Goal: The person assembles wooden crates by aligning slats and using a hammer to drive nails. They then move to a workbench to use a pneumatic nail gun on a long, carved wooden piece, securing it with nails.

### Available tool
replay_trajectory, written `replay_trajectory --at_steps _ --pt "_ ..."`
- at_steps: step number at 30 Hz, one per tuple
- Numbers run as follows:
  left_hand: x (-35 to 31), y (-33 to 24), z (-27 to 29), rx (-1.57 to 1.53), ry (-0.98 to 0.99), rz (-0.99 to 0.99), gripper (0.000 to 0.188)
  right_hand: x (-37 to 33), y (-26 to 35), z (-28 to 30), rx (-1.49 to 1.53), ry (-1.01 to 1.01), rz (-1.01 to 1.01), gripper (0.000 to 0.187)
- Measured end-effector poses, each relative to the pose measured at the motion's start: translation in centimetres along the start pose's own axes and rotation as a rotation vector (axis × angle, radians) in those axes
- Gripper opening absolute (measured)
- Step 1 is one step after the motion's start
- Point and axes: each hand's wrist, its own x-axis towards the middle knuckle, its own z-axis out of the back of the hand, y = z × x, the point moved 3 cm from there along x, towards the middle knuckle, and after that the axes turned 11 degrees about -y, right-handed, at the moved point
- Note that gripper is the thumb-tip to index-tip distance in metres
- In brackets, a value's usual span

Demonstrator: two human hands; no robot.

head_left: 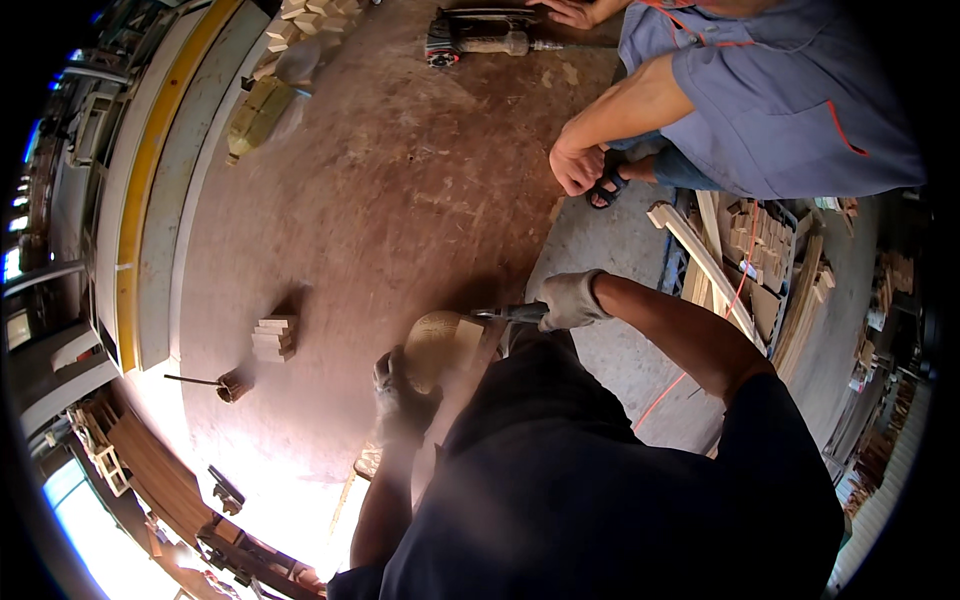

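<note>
My left hand, in a grey work glove, grips the near left edge of a pale wooden piece with a rounded outline. This piece lies at the near edge of a large brown worktable, and a lighter straight block shows on its right part. In my gloved right hand is a dark, slim hand tool, its kind unclear. The tool's tip reaches the upper right rim of the wooden piece. My torso hides part of the table's near edge.
Small stacked wood blocks and a brown cup-like holder with a rod stand left. A power drill lies at the far side, near another person. A yellowish bottle rests far left. Timber strips fill the right floor.
</note>
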Motion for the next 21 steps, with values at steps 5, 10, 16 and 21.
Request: replay_trajectory --at_steps 5,10,16,21 --pt "-0.2 0.7 -0.4 -0.046 0.046 0.04 0.087 0.1 0.8 0.0 0.02 0.026 -0.063 0.035" --pt "-0.9 0.6 -0.7 -0.014 -0.019 -0.01 0.088 0.8 0.8 0.5 -0.028 0.078 0.05 0.032" --pt "-1.8 0.0 -1.2 -0.014 -0.052 -0.048 0.091 2.2 1.8 2.7 -0.228 0.213 0.024 0.032" --pt "-2.0 -0.4 -1.2 0.002 -0.044 -0.053 0.091 2.5 3.8 5.2 -0.21 0.38 -0.063 0.023"
